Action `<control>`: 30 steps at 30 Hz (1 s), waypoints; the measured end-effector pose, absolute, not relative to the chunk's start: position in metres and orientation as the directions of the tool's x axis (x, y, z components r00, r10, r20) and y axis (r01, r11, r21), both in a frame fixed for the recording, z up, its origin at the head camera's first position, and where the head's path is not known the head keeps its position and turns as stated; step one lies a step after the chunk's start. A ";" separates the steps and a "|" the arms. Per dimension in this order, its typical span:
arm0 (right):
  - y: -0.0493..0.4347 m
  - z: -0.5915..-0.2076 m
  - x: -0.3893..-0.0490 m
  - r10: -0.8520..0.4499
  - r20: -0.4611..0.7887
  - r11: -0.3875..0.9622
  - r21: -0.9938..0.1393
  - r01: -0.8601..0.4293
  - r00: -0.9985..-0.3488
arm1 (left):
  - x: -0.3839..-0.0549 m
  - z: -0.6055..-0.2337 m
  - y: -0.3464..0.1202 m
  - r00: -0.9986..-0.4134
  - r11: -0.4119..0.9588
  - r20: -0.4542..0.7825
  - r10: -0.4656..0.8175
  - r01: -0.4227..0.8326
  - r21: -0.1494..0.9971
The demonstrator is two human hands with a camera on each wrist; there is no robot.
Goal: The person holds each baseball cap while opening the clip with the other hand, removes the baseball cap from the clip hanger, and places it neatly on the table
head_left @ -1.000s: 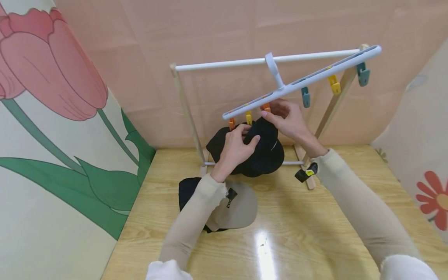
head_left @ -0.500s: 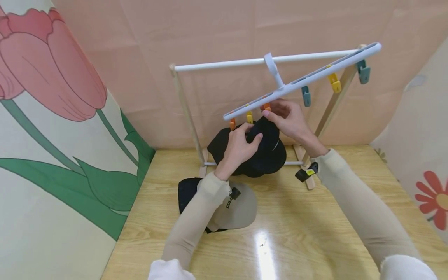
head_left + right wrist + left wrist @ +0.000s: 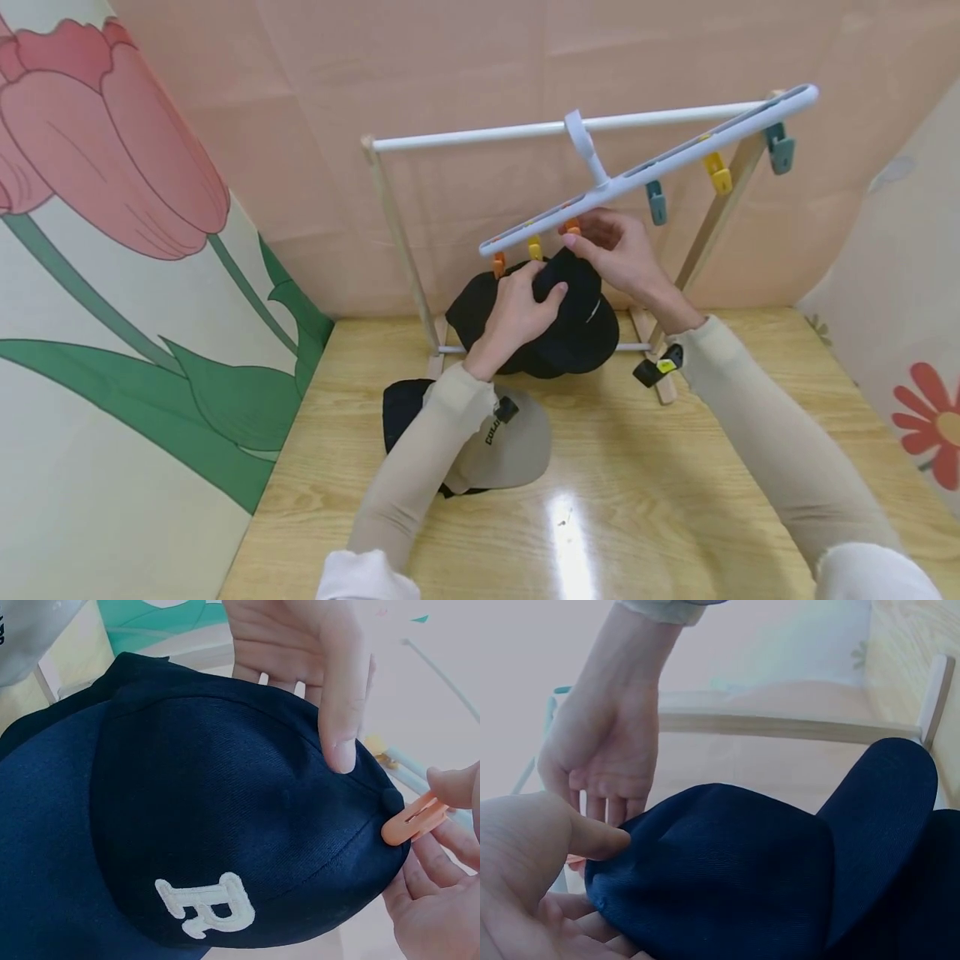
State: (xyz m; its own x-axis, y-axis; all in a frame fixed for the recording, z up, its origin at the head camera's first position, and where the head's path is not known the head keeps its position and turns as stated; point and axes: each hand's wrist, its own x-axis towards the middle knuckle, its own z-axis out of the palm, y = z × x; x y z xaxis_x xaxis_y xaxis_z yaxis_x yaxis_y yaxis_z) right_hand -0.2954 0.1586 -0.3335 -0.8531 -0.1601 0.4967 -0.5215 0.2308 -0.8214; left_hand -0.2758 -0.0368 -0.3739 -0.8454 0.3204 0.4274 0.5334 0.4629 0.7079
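Observation:
A navy baseball cap point(image 3: 202, 787) with a white letter on its front hangs crown-up below the pale blue clip hanger point(image 3: 607, 192). My left hand point(image 3: 519, 312) holds the cap's crown between thumb and fingers, its thumb on the fabric in the left wrist view. My right hand point(image 3: 618, 250) pinches an orange clip point(image 3: 415, 817) on the hanger. In the right wrist view that clip's tip lies over the crown's edge beside the top button; whether it bites there I cannot tell. Behind is another dark cap point(image 3: 468, 308), under an orange clip point(image 3: 498, 265) and a yellow clip point(image 3: 535, 247).
The hanger hooks over the white bar point(image 3: 480, 137) of a wooden-legged rack and slopes down to the left. Teal and yellow clips, such as the teal clip point(image 3: 656, 202), hang on its right half. A beige-and-black cap point(image 3: 517, 450) lies on the wooden table point(image 3: 637, 517).
My left hand and the navy cap have shifted slightly to the right. The hanger's right end sits a little higher. My right hand stays at the orange clip.

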 end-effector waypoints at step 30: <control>0.159 -0.333 -0.299 -0.100 0.484 0.279 -0.825 -0.491 -0.870 | -0.282 -0.375 -0.039 -0.832 0.437 0.491 0.258 0.554 0.709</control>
State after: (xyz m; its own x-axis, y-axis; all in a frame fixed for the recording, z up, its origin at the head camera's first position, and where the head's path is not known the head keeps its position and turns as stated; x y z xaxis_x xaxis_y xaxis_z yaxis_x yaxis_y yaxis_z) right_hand -0.2991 0.1586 -0.3329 -0.8696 -0.1004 0.4835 -0.4911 0.2790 -0.8252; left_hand -0.2815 -0.0392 -0.3752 -0.8320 0.2584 0.4909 0.5539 0.4369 0.7087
